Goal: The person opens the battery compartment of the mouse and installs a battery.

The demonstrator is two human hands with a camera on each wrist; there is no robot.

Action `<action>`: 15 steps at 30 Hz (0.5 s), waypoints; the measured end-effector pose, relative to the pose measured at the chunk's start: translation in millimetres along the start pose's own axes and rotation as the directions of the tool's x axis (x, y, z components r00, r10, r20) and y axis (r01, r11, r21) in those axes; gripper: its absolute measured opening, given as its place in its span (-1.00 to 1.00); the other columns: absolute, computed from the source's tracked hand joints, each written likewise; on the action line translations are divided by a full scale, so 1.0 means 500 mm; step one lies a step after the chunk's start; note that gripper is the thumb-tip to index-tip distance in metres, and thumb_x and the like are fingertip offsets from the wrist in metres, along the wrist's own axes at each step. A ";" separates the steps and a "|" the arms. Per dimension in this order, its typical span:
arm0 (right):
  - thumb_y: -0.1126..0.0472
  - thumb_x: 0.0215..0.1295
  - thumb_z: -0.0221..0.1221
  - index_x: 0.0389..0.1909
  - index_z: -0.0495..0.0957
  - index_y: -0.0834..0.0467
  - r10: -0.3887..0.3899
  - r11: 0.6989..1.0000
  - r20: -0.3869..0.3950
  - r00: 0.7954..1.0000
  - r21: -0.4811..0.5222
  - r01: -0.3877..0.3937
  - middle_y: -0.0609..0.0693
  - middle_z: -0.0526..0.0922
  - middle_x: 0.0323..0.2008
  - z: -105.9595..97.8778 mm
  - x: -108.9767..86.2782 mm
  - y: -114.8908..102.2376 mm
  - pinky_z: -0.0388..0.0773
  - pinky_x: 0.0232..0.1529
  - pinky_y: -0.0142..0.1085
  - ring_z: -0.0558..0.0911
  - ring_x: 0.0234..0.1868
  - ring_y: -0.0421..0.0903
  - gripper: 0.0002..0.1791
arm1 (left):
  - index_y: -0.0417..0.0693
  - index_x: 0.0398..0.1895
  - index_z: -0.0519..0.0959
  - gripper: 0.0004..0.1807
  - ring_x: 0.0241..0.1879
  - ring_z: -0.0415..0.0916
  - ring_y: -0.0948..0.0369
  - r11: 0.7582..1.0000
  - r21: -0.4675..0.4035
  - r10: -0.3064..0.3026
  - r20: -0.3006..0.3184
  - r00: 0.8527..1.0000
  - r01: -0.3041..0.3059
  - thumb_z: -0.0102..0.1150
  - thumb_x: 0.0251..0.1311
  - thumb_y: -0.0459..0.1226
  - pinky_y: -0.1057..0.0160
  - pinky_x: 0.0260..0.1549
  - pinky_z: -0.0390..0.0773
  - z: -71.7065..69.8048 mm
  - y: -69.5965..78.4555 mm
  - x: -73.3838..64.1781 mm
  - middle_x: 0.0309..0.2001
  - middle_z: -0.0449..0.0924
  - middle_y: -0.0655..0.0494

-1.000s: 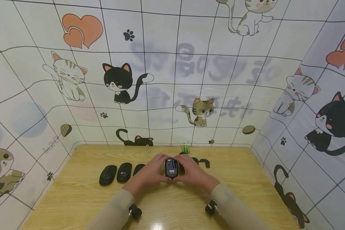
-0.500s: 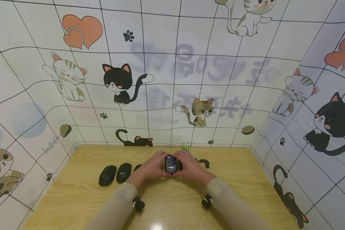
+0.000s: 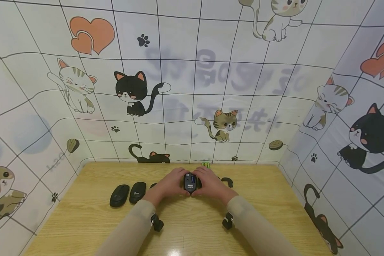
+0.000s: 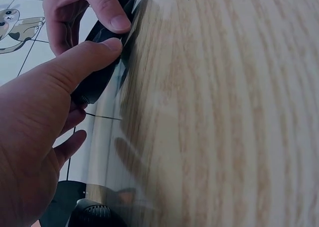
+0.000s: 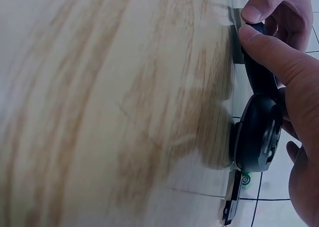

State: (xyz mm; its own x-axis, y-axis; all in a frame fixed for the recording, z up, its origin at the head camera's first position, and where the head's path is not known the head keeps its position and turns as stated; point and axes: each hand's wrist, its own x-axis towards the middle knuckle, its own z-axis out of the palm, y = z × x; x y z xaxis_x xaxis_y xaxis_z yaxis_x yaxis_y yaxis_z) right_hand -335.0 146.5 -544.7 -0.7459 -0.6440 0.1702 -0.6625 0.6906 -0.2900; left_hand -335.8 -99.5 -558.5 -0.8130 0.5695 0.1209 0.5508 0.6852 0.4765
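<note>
A black computer mouse (image 3: 190,182) is held underside up between both hands, its battery compartment uncovered with a dark blue battery visible inside. My left hand (image 3: 172,183) grips its left edge, thumb at the near end and fingers at the far end. From the other side my right hand (image 3: 211,183) holds the right edge in the same way. In the left wrist view the held mouse (image 4: 97,82) is tilted above the tabletop, the two thumbs close together. Beside the right hand, another black mouse (image 5: 254,132) rests on the table, mostly hidden in the head view.
Two black mice (image 3: 137,192) lie left of the hands, and a third mouse (image 3: 152,185) is mostly covered by the left arm. Several green batteries (image 3: 206,165) lie at the table's back edge. A dark curved piece (image 3: 227,181) sits right of the right hand.
Both hands have moved slightly away from me with the mouse, and the forearms have come closer together. The right hand now covers more of the dark things behind it.
</note>
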 end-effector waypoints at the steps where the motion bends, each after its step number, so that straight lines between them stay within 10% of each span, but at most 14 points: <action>1: -0.15 0.11 0.70 0.46 0.56 0.16 -0.004 1.000 0.000 1.000 -0.003 0.004 0.07 0.63 0.39 0.000 0.000 0.000 0.24 0.65 0.12 0.40 0.56 0.16 -0.04 | -0.11 0.55 0.48 0.02 0.40 0.47 0.03 1.000 0.004 0.001 0.002 1.000 -0.001 0.78 0.07 0.02 -0.06 0.45 0.50 0.001 -0.001 0.001 0.37 0.53 0.01; 15: -0.21 0.14 0.67 0.48 0.55 0.12 0.021 0.998 0.031 0.999 -0.057 -0.019 0.04 0.61 0.42 0.003 0.003 -0.003 0.23 0.65 0.12 0.36 0.58 0.13 -0.04 | -0.10 0.53 0.50 -0.02 0.36 0.46 0.05 1.000 0.025 -0.002 0.020 1.000 0.002 0.77 0.06 0.01 -0.03 0.43 0.52 0.004 -0.005 0.006 0.34 0.55 0.02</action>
State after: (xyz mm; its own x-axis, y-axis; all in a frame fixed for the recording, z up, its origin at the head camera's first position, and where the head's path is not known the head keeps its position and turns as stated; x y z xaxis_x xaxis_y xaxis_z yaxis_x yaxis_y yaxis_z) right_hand -335.1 144.1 -545.6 -0.7568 -0.6396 0.1346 -0.6512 0.7203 -0.2388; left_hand -339.5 -98.7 -561.1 -0.8103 0.5770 0.1021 0.5539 0.6975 0.4546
